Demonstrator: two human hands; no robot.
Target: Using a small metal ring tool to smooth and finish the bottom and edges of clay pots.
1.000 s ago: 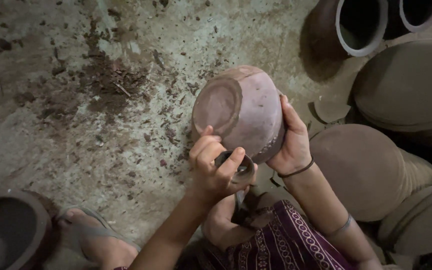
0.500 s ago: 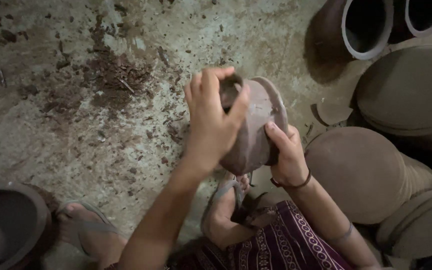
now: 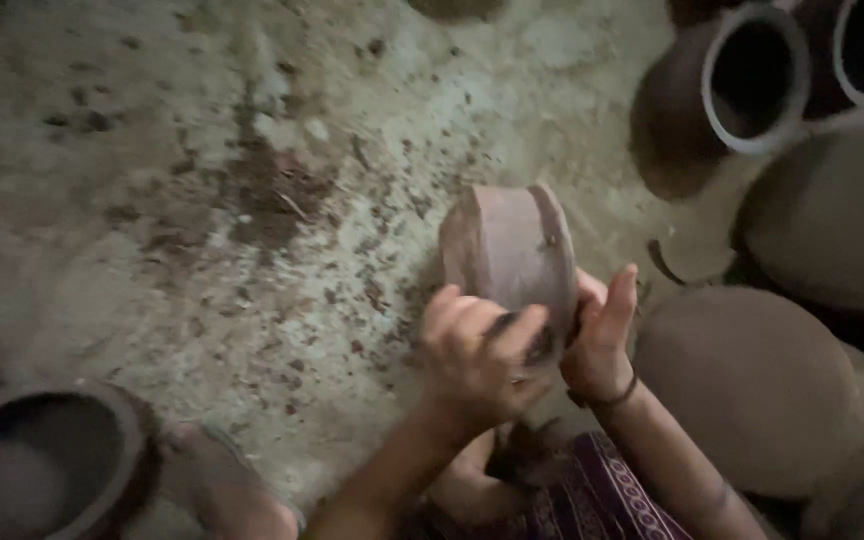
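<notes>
You hold a small clay pot [image 3: 507,262] above the dirt floor [image 3: 202,200], tilted on its side; your left hand [image 3: 477,360] curls over its near edge. Your right hand [image 3: 602,340] braces its right side, fingers spread; larger pots [image 3: 762,390] sit to the right.

This is looking like a potter's working yard or a simple pottery workshop, with the person sitting low on the ground. A rough, stained earthen floor [image 3: 252,200] is lying underfoot, and crumbs of dried clay [image 3: 282,190] are scattering across it. Unfired brown clay pots are crowding the right side: an open-mouthed pot [image 3: 722,90] is lying tilted at the top, and large rounded pots [image 3: 762,390] are resting mouth-down just beside the person. A dark round vessel [image 3: 47,460] is sitting at the lower left. A small clay bowl [image 3: 512,260] is being worked between both hands.
</notes>
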